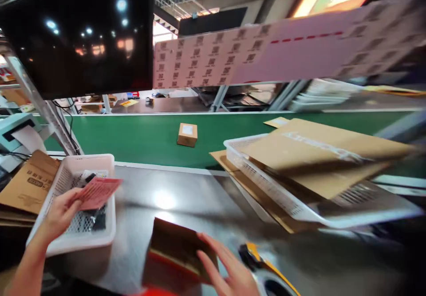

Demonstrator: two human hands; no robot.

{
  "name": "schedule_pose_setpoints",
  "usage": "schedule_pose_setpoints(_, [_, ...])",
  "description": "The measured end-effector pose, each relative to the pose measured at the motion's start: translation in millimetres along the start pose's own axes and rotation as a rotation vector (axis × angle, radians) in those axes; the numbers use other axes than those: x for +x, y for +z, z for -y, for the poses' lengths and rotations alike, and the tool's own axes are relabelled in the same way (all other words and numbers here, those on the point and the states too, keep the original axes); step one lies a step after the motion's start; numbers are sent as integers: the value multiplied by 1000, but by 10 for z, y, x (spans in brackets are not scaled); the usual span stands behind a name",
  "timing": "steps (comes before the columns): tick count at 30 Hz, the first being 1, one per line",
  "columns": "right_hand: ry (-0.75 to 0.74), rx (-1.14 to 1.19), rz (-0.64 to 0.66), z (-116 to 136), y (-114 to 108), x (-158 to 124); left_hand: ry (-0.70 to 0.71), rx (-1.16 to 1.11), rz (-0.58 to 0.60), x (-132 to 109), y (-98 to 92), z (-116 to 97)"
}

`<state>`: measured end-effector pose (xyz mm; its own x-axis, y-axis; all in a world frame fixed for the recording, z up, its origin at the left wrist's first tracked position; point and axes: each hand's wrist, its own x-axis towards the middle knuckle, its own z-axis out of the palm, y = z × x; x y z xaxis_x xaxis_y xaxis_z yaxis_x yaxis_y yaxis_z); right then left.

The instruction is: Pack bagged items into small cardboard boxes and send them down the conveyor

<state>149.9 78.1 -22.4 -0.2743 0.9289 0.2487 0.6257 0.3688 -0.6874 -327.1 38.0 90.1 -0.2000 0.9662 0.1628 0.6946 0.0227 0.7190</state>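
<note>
While the left hand (62, 212) pinches a slip (100, 193) over a basket (83, 246), the right hand (230, 266), fingers bent, holds a still-open box (178, 248).

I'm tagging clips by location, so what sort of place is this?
Probably a packing station in a warehouse: a small labelled carton sits on what looks like a green conveyor belt, flat cardboard lies at the right, and a sheet of printed codes is above.

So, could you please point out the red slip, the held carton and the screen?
Red slip (101, 193): head view, middle of its face.
Held carton (178, 245): head view, its brown panel.
Screen (89, 41): head view, middle of its dark front.
</note>
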Motion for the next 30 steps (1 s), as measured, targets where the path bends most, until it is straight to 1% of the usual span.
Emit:
schedule_pose_setpoints(2, [-217,-4,21,403,-78,94,158,-145,120,-249,362,-302])
schedule_pose_setpoints(3, [-338,-18,41,568,-117,154,226,-227,218,-354,579,-429])
schedule_pose_setpoints(4, [-430,-17,69,694,-156,216,279,-309,305,-436,798,-527])
schedule_pose_setpoints(5, [-484,-15,100,775,-196,274,300,-372,353,-489,999,-587])
schedule_pose_setpoints(6, [-504,-21,122,809,-238,323,295,-426,356,-507,1165,-600])
schedule_pose_setpoints(7, [-497,-46,132,794,-280,360,267,-467,304,-490,1280,-561])
schedule_pose_setpoints(8, [-476,-93,135,732,-316,386,218,-489,206,-441,1335,-470])
schedule_pose_setpoints(9, [-449,-158,139,629,-339,402,160,-487,88,-366,1327,-332])
schedule_pose_setpoints(10, [-434,-231,148,492,-343,412,100,-449,-21,-275,1262,-157])
schedule_pose_setpoints(11, [-433,-298,159,332,-320,420,46,-370,-116,-178,1153,41])
schedule_pose_setpoints(12, [-432,-356,175,160,-267,428,0,-236,-171,-82,1018,247])
schedule_pose_setpoints(13, [-430,-405,187,-12,-185,439,-42,-54,-179,8,880,447])
schedule_pose_setpoints(14, [-431,-454,186,-172,-81,455,-84,154,-134,89,760,631])
schedule_pose_setpoints(15, [-432,-502,179,-313,36,475,-141,366,-34,159,675,794])
schedule_pose_setpoints(16, [-431,-542,176,-431,156,501,-205,564,94,220,633,934])
schedule_pose_setpoints(17, [-421,-571,188,-526,269,530,-263,734,233,273,637,1052])
schedule_pose_setpoints(18, [-398,-589,214,-603,370,560,-303,868,360,321,680,1151])
schedule_pose_setpoints(19, [-363,-600,247,-665,455,590,-310,962,460,366,752,1234])
schedule_pose_setpoints(20, [-324,-608,280,-720,526,615,-282,1023,529,412,837,1303])
schedule_pose_setpoints(22, [-249,-630,305,-826,636,652,-181,1077,604,522,996,1413])
schedule_pose_setpoints(24, [-184,-663,313,-933,727,672,-112,1080,640,666,1082,1494])
schedule_pose_setpoints(27, [-30,-725,380,-1044,835,704,-77,1053,631,920,1067,1583])
schedule_pose_setpoints(30, [70,-724,452,-1014,856,764,-97,1023,616,1140,1018,1660])
